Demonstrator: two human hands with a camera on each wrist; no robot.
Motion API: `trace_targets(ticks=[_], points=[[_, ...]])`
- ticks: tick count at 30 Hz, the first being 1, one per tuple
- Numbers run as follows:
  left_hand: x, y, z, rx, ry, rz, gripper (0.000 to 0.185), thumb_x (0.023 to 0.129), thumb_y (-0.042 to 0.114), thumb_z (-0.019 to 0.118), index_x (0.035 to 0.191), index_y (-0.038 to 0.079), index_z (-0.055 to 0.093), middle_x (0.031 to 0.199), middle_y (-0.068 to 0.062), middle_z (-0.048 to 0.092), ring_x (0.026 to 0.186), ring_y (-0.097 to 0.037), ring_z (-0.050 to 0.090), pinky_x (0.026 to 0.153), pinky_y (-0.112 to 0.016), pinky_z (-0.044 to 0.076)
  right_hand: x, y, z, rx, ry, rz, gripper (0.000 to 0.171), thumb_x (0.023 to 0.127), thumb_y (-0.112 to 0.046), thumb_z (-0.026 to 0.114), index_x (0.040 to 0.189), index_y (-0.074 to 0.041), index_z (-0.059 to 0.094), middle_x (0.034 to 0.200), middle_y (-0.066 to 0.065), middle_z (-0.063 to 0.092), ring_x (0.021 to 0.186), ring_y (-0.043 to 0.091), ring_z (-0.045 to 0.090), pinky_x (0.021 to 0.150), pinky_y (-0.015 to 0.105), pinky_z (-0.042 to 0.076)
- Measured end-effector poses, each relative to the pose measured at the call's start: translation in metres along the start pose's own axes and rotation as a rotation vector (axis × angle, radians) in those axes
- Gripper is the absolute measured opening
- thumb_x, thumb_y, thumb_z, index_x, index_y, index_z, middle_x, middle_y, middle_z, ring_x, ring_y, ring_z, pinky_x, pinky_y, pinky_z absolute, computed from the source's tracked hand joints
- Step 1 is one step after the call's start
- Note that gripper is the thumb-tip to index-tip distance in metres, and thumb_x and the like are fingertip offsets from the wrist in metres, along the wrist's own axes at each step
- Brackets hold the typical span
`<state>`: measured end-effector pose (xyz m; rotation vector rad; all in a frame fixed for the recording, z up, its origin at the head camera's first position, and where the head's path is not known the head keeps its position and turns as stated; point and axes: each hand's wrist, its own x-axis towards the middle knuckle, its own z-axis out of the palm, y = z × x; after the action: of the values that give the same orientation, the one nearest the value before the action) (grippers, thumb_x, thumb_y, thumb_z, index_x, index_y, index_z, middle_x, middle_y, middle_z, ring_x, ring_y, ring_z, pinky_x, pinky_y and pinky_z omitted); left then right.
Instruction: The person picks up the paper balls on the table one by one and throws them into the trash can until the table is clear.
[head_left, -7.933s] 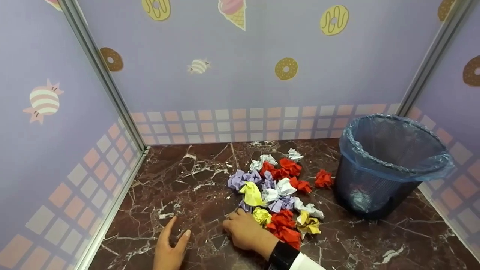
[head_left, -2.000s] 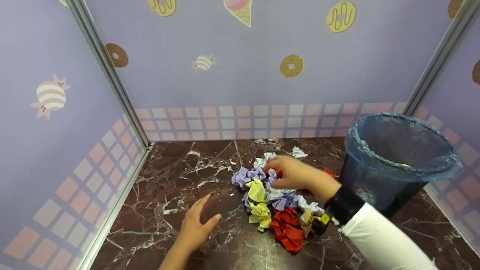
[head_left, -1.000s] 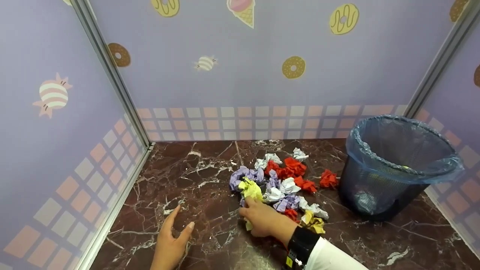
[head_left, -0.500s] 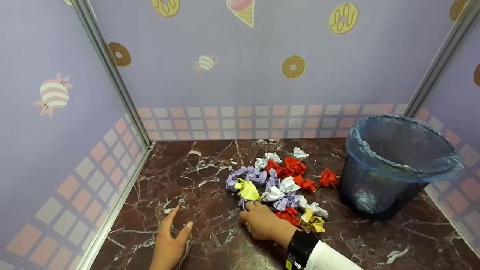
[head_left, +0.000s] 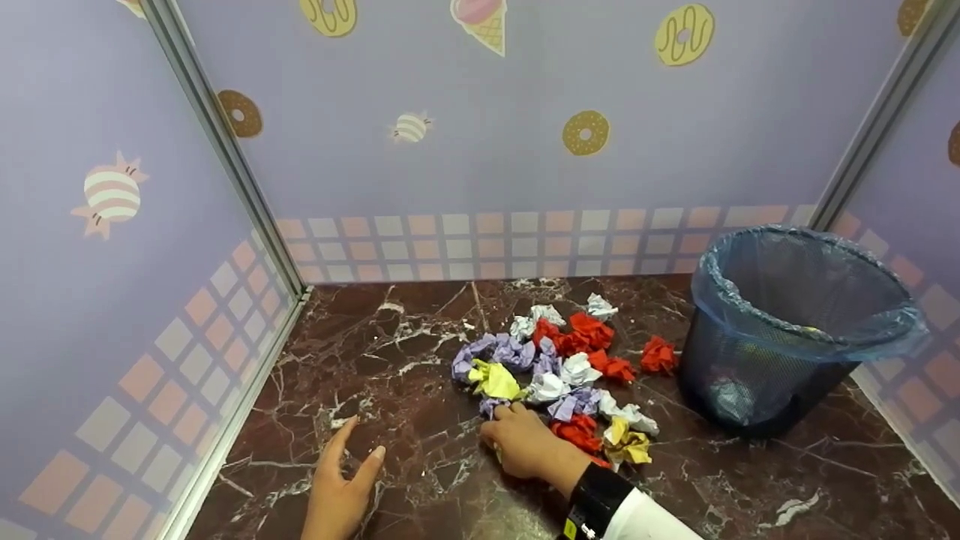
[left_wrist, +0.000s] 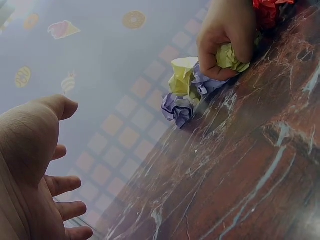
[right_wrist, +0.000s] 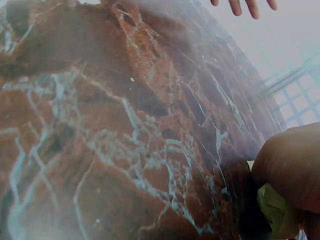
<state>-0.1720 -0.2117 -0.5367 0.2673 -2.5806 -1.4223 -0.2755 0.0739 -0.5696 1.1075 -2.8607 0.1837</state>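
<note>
The right hand [head_left: 525,448] clutched a yellow-green paper ball [left_wrist: 229,56]; the left hand [head_left: 341,491] lay spread on the table [head_left: 420,360]. At three o'clock, the blue-lined wastebasket [head_left: 787,330] held a yellow scrap [head_left: 808,328].

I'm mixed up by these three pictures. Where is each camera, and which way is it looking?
Head: up high, looking down at the paper balls, bin, both hands.
Left wrist: low by the open left hand, facing the right hand gripping a yellow-green ball.
Right wrist: just above the marble floor, showing right fingers on that ball.
All three show the right hand.
</note>
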Motion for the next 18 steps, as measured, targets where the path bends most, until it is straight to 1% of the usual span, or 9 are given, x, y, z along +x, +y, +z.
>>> trace_targets(ticks=[4,6,11,13,16,18], points=[[-0.0017,0.0014,0.0013,-0.004,-0.008,-0.004,0.076,0.088,0.056,0.063,0.150,0.023,0.035,0.155,-0.011,0.031,0.144,-0.037,0.023,0.110,-0.066,0.022,-0.0007,0.0016,0.0035,0.026,0.007,0.012,0.014,0.081,-0.016,0.067,0.077,-0.026,0.057,0.083,-0.003,0.048,0.077,0.022,0.044,0.060,0.034,0.038],[-0.0026,0.0018,0.0020,-0.006,-0.020,-0.019,0.077,0.087,0.058,0.062,0.151,0.024,0.034,0.156,-0.011,0.029,0.144,-0.038,0.022,0.109,-0.068,0.022,-0.0009,0.0015,0.0050,0.033,0.012,0.018,0.017,0.080,-0.015,0.067,0.074,-0.026,0.055,0.082,-0.003,0.047,0.076,0.022,0.044,0.059,0.033,0.037],[-0.0032,0.0024,0.0032,0.001,-0.055,-0.062,0.082,0.086,0.063,0.060,0.152,0.024,0.030,0.158,-0.013,0.024,0.144,-0.042,0.019,0.107,-0.072,0.021,-0.0006,0.0002,0.0051,0.043,0.018,0.026,0.018,0.075,-0.013,0.069,0.075,-0.026,0.056,0.082,-0.003,0.047,0.077,0.021,0.043,0.059,0.032,0.036],[-0.0034,0.0023,0.0038,0.003,-0.060,-0.068,0.084,0.086,0.063,0.060,0.153,0.022,0.030,0.158,-0.013,0.023,0.144,-0.042,0.019,0.107,-0.071,0.021,-0.0009,-0.0001,0.0045,0.038,0.025,0.026,0.018,0.073,-0.012,0.070,0.075,-0.026,0.057,0.082,-0.003,0.048,0.076,0.021,0.043,0.058,0.032,0.036],[-0.0038,0.0024,0.0055,0.010,-0.052,-0.065,0.084,0.085,0.064,0.060,0.152,0.022,0.031,0.158,-0.013,0.024,0.143,-0.042,0.023,0.107,-0.070,0.024,-0.0010,-0.0003,0.0046,0.019,0.031,0.024,0.017,0.074,-0.014,0.070,0.076,-0.026,0.058,0.083,-0.002,0.049,0.076,0.022,0.044,0.057,0.033,0.036],[-0.0043,0.0029,0.0071,0.006,-0.036,-0.059,0.082,0.085,0.063,0.061,0.151,0.025,0.032,0.157,-0.012,0.027,0.137,-0.040,0.033,0.105,-0.068,0.030,-0.0010,-0.0002,0.0053,0.009,0.032,0.024,0.016,0.076,-0.016,0.070,0.078,-0.027,0.059,0.084,-0.002,0.050,0.078,0.022,0.046,0.058,0.034,0.037]])
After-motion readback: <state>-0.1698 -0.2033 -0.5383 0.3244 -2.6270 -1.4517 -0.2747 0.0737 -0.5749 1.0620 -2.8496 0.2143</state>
